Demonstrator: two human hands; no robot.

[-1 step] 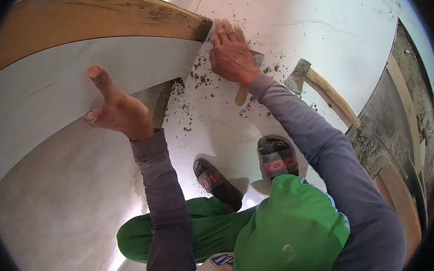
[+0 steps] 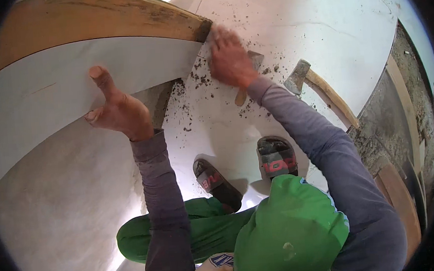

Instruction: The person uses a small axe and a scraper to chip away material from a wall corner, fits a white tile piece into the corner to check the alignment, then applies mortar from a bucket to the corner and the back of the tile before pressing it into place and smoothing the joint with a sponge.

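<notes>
My left hand (image 2: pixel 121 112) is at the near edge of a long pale tile strip (image 2: pixel 41 72). Its thumb stretches out over the strip, apart from the fingers, which are partly hidden. My right hand (image 2: pixel 232 59), somewhat blurred, reaches over the white tiled floor (image 2: pixel 290 24) beside the strip's end, fingers extended and palm down. Partly under that hand lies a small trowel-like tool, with its grey blade (image 2: pixel 256 59) and wooden handle (image 2: pixel 241 96) showing on either side of the wrist. Dark mortar crumbs (image 2: pixel 200 79) are scattered around it.
A hatchet-like hammer (image 2: pixel 319 85) with a wooden handle lies on the floor to the right. A brown wooden board (image 2: pixel 93 18) runs along the strip's far side. Rough cement (image 2: pixel 377 119) and wood pieces (image 2: pixel 398 193) border the right. My sandalled feet (image 2: pixel 277 156) are below.
My right hand has shifted slightly left and toward me, uncovering more of the grey blade. My left hand stays nearly in place.
</notes>
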